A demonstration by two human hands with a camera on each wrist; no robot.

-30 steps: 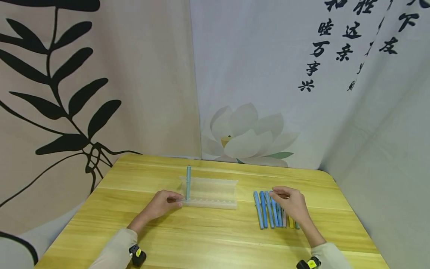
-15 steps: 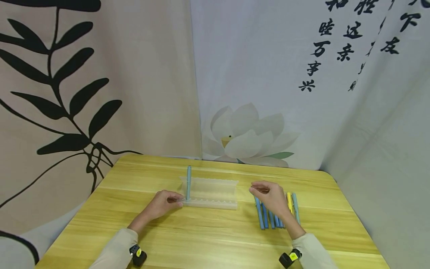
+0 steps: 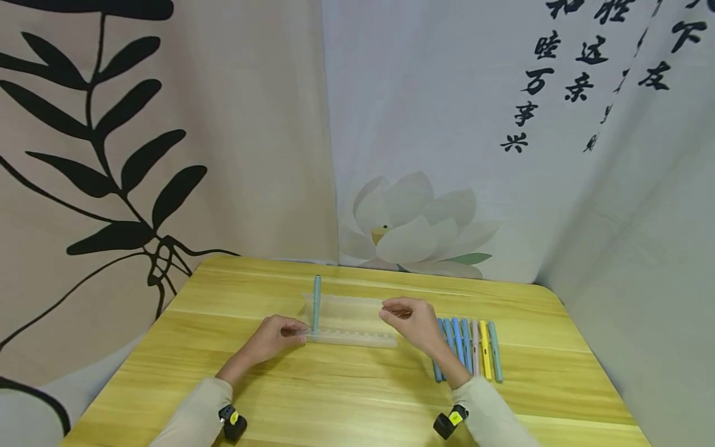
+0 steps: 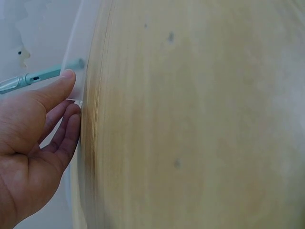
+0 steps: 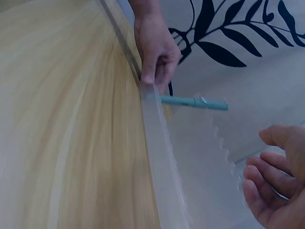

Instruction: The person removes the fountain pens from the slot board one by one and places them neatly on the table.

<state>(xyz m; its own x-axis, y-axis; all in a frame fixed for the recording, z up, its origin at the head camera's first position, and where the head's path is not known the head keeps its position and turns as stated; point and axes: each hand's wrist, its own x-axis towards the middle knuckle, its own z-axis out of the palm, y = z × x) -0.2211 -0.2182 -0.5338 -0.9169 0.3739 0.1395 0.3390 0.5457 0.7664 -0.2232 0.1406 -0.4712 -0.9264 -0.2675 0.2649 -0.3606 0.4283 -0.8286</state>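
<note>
A clear plastic pen rack with scalloped edges stands on the wooden table. One teal pen is upright in its left end; in the right wrist view the teal pen has its clip showing. My left hand pinches the rack's left end between thumb and fingers, as the left hand shows in the left wrist view. Over the rack's right end is my right hand, its fingers loosely bent. Nothing appears between the fingers of the right hand in the right wrist view.
Right of the rack lies a row of pens: several blue pens, a grey-pink pen, a yellow pen and a green pen. My right forearm covers part of the row. A printed curtain hangs behind the table.
My right hand has moved left from above the pen row to the rack's right end, uncovering the pens on the row's right. The left hand stays at the rack's left end.
</note>
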